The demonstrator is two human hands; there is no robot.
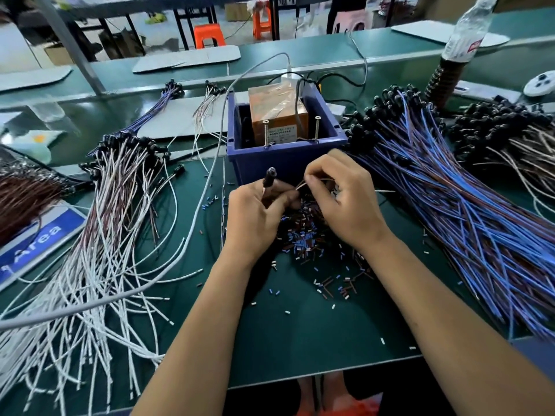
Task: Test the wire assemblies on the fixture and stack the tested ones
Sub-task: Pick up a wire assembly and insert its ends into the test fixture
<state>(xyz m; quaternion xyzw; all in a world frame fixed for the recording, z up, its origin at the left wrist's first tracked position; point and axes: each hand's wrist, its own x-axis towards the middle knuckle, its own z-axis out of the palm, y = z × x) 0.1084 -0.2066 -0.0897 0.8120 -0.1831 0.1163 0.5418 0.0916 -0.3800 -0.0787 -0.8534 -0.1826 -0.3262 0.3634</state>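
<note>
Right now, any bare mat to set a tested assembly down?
Yes: the green mat between the forearms, near the front edge, holds only stray insulation bits. Crowded: white wire pile left, blue wire pile right, blue bin ahead.

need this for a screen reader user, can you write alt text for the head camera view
Two bare hands work together over a green bench: the left hand grips a black-tipped wire end, the right hand pinches thin wires beside it. Behind them sits a blue bin holding an orange box, with white wires piled left and blue wires right.
</note>
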